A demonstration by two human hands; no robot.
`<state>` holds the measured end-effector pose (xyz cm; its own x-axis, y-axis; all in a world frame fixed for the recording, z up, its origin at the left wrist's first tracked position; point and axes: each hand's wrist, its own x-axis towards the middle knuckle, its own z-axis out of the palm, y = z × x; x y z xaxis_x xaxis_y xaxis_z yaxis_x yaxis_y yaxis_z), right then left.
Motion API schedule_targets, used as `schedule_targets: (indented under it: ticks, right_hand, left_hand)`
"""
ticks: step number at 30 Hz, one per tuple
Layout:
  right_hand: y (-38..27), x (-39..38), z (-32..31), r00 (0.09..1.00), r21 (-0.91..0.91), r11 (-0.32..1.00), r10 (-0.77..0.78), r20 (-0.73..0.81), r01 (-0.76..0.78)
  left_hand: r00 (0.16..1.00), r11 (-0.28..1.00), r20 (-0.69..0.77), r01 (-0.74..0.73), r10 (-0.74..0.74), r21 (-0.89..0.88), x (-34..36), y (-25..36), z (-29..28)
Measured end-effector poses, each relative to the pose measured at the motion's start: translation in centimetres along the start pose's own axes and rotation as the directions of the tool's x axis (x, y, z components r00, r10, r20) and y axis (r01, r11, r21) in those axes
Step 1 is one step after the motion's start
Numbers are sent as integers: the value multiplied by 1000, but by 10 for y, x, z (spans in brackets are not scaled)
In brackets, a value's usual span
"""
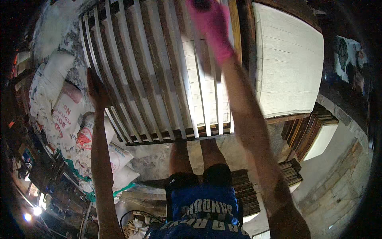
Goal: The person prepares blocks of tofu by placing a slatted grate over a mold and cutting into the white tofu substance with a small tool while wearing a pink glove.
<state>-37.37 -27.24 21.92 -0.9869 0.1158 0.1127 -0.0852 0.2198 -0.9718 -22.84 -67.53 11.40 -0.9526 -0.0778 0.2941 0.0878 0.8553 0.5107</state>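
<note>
A slatted rack [159, 91] of long pale bars fills the upper middle, tilted in front of my legs. Along its left side, my left hand [97, 89] is bare and grips the edge of the slatted rack. My right hand [211, 30], in a pink glove, is over the rack's upper right part. Motion blurs it, and its fingers run to the top edge of the picture. A dark patch shows at the glove's far end; I cannot make out what it is. Through the right-hand slats, a bright white slab surface shows underneath.
To the right lies a large white slab [290, 59] with a dark wooden border. Stacked wooden frames [304, 133] stand below it, with more stacked boards [244, 191] near my legs. Full white sacks [65, 107] are piled at the left. Bright lamps [37, 211] glow at lower left.
</note>
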Motion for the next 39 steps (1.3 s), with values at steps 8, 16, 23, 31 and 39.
schedule_targets:
  ticks: [8,16,23,31,39]
  right_hand:
    - [-71,-328,-140,793,-442,818,524,310,-368]
    - [-19,32,-61,984,-541,824,-167,56,171]
    - [13,-285,-118,982,-365,912,180,-61,-190]
    - [-66,-222,-166,989,-525,841,145,-13,-130]
    - [47,-152,-95,943,-813,555,332,21,-177]
  left_hand:
    - [984,977,24,177,-175,-116,-25,-22,-6]
    - [991,980,73,-125,115,157,-6,-6,-1]
    - [981,974,170,128,-96,-186,-17,-16,-15]
    - [968,894,139,245,-207,-376,-21,-62,5]
    - [978,747,181,198,-106,-635,-24,-93,-19]
